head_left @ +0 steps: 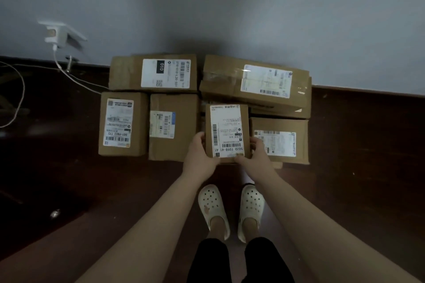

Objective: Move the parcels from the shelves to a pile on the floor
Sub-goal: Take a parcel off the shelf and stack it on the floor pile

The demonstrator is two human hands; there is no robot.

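My white shoes (230,209) stand on the dark floor (356,167), and my two arms reach out in front of them. My left hand (200,154) and right hand (255,154) both hold the small parcel (227,131). One hand is on each side, with the fingers curled around its near corners. The parcel sits right between my hands, label up, and its long side points away from me toward the wall (230,7). Both hands are just as near to it. It is over the gap in the pile (173,147), between a middle box and the right box (279,126). I cannot tell if it rests on something yet. I think I must lower it straight down.
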